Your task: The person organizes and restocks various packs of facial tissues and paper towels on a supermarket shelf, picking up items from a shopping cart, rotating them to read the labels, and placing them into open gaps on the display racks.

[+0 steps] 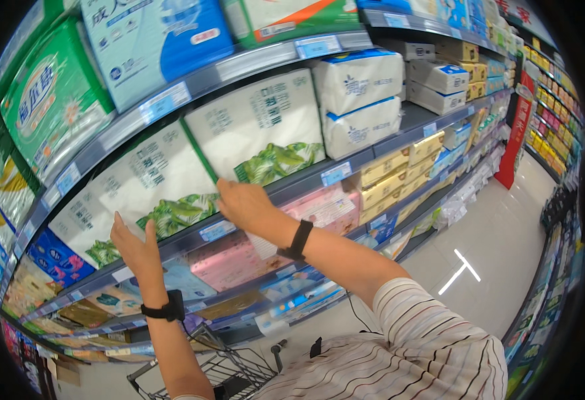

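Observation:
White tissue packs with green leaf prints stand side by side on a shelf in front of me. The middle pack is between my hands, with a left pack and a right pack beside it. My left hand is raised before the seam of the left and middle packs, thumb and fingers spread, holding nothing. At the lower right corner of the middle pack, by the green edge strip, is my right hand. Its fingers are bent and their tips partly hidden, so their grip is unclear.
A shelf edge with price tags runs below the packs. Blue-and-white tissue packs stand to the right, pink packs below. Beneath my arms is a wire shopping cart. A tiled aisle floor and a red display stand lie right.

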Demonstrator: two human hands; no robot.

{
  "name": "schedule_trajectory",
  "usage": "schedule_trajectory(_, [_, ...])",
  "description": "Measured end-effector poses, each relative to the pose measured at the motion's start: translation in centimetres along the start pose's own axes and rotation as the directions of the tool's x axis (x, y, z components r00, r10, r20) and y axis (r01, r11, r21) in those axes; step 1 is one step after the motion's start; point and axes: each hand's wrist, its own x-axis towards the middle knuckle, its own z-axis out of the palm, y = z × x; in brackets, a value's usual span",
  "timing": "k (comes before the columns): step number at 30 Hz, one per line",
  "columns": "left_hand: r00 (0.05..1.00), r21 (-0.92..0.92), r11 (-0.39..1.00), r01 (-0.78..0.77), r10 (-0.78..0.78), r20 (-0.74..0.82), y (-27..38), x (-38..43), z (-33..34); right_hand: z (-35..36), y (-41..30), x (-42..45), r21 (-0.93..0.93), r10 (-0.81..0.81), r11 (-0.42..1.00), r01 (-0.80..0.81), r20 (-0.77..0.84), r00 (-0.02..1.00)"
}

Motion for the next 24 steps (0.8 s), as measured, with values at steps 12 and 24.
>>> schedule_trajectory(12, [0.993,0.066,0.996,-0.062,0.055,0.107,4.0,-1.0,4.8,-10.5,7.3,-9.7,0.362,-0.03,0.931,-0.048,0.205,0.978])
schedule_trajectory(24, [0.919,0.019,0.943,0.333,-0.328,0.217,7.2,-2.5,7.7,-24.8,22.9,-16.1,0.496,0.211,0.82,-0.284,0.2,0.957])
